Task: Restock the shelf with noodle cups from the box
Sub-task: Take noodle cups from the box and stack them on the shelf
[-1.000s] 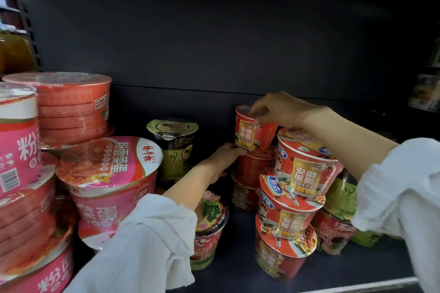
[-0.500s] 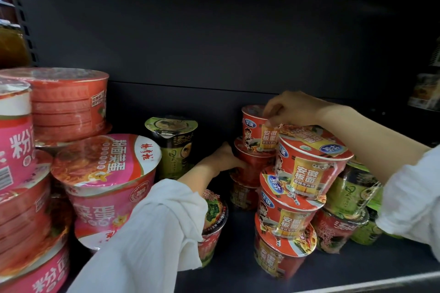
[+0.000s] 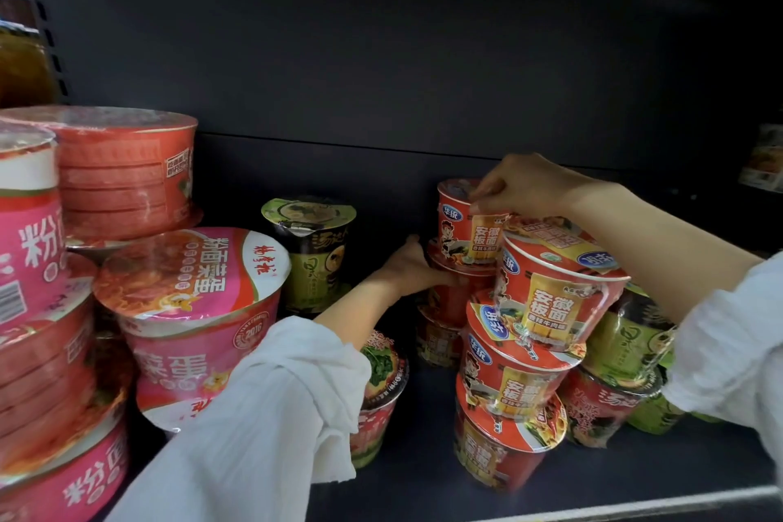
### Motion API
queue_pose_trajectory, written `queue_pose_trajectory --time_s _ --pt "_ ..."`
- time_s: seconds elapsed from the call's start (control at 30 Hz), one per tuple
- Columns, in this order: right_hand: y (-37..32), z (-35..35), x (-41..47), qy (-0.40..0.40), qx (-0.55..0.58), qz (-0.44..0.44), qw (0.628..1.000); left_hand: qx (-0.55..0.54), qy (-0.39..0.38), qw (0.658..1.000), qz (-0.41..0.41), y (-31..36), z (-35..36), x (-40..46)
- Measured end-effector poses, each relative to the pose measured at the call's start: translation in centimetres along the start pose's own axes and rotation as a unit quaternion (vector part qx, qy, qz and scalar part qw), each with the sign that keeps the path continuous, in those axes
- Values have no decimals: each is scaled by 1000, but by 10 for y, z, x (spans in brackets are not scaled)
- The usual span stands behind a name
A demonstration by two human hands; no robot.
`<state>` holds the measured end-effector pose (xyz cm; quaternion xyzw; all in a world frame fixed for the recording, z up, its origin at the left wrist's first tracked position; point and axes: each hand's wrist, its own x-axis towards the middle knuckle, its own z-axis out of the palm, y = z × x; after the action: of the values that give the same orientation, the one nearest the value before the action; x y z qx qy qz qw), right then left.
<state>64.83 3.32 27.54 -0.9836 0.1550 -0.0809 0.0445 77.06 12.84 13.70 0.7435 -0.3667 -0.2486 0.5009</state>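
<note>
Small red noodle cup with yellow label (image 3: 468,220), centre right of frame, tops rear stack on dark shelf (image 3: 635,475). Right hand (image 3: 529,186) pinches its rim; left hand (image 3: 417,267) grips cup beneath, fingers partly hidden. Lower rear cups dim.

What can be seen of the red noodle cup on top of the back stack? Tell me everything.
The top red noodle cup is a small tapered tub in glossy shrink film, red with a blue brand oval, a cartoon figure and a yellow panel of Chinese characters. It stands upright, crowning the back stack on the shelf. The right hand grips its lid rim from above with curled fingers. The left hand holds the cup beneath. Its right side is hidden by the front stack's top cup.
</note>
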Motion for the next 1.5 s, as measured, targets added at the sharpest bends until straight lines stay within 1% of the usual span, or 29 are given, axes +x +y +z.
queue_pose_trajectory --time_s 0.03,0.13,0.23,0.27,0.33,0.4,0.47,0.53,0.57,0.63,0.7,0.77,0.8,0.83,0.9,0.93,0.97,1.03,1.07,1.17,1.27,1.37,1.43,1.5 --pt "1 0 0 3 11 3 1000 -12 6 1000 16 1 -2 1" --pt "3 2 2 -7 10 16 1000 -22 -15 998 51 0 5 7" --pt "3 6 5 -10 3 30 999 -14 -4 997 70 -5 13 15" --pt "4 6 5 -7 4 31 999 -11 13 997 69 -6 15 15" --pt "3 6 5 -8 -1 34 999 18 76 995 67 -7 18 15" --pt "2 5 3 -18 -7 40 999 89 140 983 76 -6 24 12" --pt "-1 5 1 -28 -3 42 999 147 157 975 47 -3 26 7" --pt "-5 3 0 -33 -8 41 999 150 126 981 6 -1 22 9" --pt "-6 2 0 -36 -12 42 998 153 101 983 2 -1 19 13" --pt "-9 0 -1 -46 -8 50 998 164 47 985 41 -3 10 13" --pt "-10 -1 -1 -48 12 58 997 86 9 992 95 -7 3 13" --pt "-10 0 -1 -41 25 60 997 26 7 995 98 -5 -1 8" --pt "-10 1 0 -36 24 58 997 25 20 995 92 -3 1 6" --pt "-9 1 -1 -32 22 56 998 38 46 994 87 -3 5 5" --pt "-8 0 -3 -28 30 56 998 76 124 987 65 0 18 4" --pt "-7 -1 -5 -29 39 60 997 90 143 984 48 1 24 3" --pt "-6 -2 -6 -30 48 63 996 105 144 984 31 3 26 2" --pt "-5 -2 -8 -30 63 72 995 127 101 987 0 6 21 5" --pt "-4 -2 -9 -30 66 76 994 125 75 989 -1 6 16 7" --pt "-4 0 -6 -37 54 82 994 74 17 996 38 3 5 13" --pt "-6 4 -2 -33 52 90 994 31 0 997 68 0 9 12" --pt "-6 3 -1 -12 98 88 991 0 43 996 78 -1 10 11" --pt "-7 -1 -2 -3 145 80 986 -9 100 992 79 2 11 7" --pt "-8 -5 -2 6 168 71 983 3 161 984 80 6 13 4"
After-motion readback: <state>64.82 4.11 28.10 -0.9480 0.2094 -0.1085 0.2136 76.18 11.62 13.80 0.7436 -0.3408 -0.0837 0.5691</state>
